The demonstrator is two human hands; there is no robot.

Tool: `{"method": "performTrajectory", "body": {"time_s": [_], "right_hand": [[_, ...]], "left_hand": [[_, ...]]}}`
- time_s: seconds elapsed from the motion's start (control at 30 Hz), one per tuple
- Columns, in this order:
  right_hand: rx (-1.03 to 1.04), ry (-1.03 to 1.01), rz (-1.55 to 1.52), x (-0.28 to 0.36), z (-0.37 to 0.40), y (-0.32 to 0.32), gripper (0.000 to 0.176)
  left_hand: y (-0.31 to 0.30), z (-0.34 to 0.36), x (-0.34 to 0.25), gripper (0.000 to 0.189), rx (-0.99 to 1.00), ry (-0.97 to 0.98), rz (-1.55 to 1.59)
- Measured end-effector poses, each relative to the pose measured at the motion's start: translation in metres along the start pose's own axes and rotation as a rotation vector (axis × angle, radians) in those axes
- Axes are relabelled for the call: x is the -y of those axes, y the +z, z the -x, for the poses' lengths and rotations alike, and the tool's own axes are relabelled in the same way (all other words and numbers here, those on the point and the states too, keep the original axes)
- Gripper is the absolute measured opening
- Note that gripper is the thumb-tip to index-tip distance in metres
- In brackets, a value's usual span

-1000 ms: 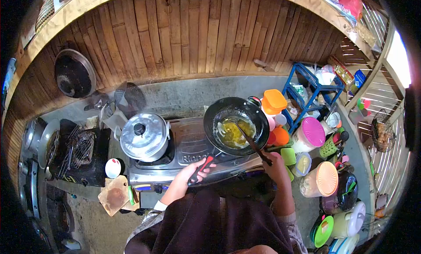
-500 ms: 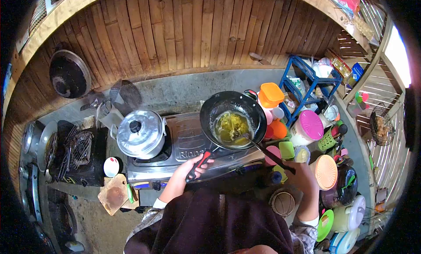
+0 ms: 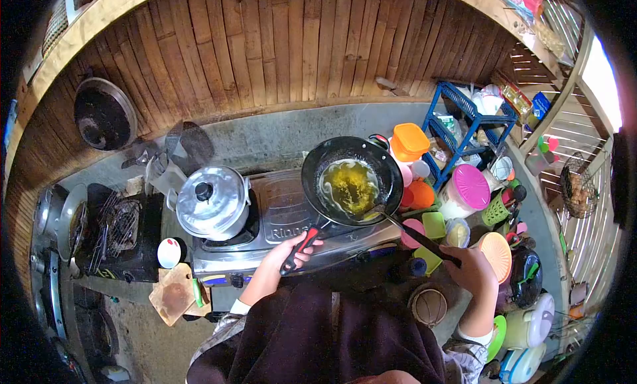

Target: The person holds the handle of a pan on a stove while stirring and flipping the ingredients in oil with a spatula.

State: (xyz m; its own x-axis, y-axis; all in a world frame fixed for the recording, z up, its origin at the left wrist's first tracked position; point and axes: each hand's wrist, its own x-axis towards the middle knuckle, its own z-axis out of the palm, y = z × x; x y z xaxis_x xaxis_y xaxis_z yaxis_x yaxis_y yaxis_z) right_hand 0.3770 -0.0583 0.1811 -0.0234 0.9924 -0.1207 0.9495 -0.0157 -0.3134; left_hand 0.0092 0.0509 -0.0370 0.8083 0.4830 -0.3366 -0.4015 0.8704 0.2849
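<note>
A black wok (image 3: 315,160) sits over the right side of the stove, with yellowish oil and bits of food (image 3: 350,186) in its bottom. My left hand (image 3: 290,253) is closed round the wok's red and black handle (image 3: 306,244). In my right hand (image 3: 470,268) is the end of a dark long-handled spatula (image 3: 415,235). Its blade reaches the near right inside of the wok, at the edge of the oil, and is partly hard to make out.
A lidded silver pot (image 3: 212,208) stands on the stove's (image 3: 279,208) left burner. Several plastic containers, among them an orange box (image 3: 409,142) and a pink-lidded jar (image 3: 470,187), crowd the right, by a blue rack (image 3: 472,119). A cutting board (image 3: 174,294) with a green-handled knife (image 3: 198,292) lies left.
My right hand has shifted right and slightly down, drawing the spatula's blade toward the wok's near right side. The food bits in the oil have spread. My left hand stays put.
</note>
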Motion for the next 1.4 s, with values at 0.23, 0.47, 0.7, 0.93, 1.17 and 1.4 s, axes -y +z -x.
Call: {"method": "performTrajectory", "body": {"time_s": [0.23, 0.47, 0.7, 0.93, 1.17, 1.4], "right_hand": [[-0.017, -0.035, 0.000, 0.001, -0.002, -0.001, 0.032], [0.035, 0.031, -0.027, 0.000, -0.004, 0.005, 0.031], [0.078, 0.060, -0.018, 0.014, -0.007, 0.005, 0.030], [-0.009, -0.075, -0.083, 0.004, -0.015, 0.027, 0.030], [-0.005, -0.101, -0.166, 0.004, -0.037, 0.052, 0.032], [-0.185, -0.189, -0.273, 0.010, -0.072, 0.101, 0.029]], "left_hand": [[0.005, 0.001, -0.001, 0.055, -0.071, 0.005, -0.075], [0.004, 0.002, 0.000, 0.052, -0.051, 0.029, -0.062], [0.005, 0.002, 0.000, 0.051, -0.050, 0.024, -0.048], [0.004, 0.002, 0.000, 0.051, -0.038, 0.013, -0.026], [0.008, 0.004, 0.000, 0.051, -0.021, 0.037, -0.059], [0.002, 0.002, 0.001, 0.052, -0.006, 0.040, -0.046]]}}
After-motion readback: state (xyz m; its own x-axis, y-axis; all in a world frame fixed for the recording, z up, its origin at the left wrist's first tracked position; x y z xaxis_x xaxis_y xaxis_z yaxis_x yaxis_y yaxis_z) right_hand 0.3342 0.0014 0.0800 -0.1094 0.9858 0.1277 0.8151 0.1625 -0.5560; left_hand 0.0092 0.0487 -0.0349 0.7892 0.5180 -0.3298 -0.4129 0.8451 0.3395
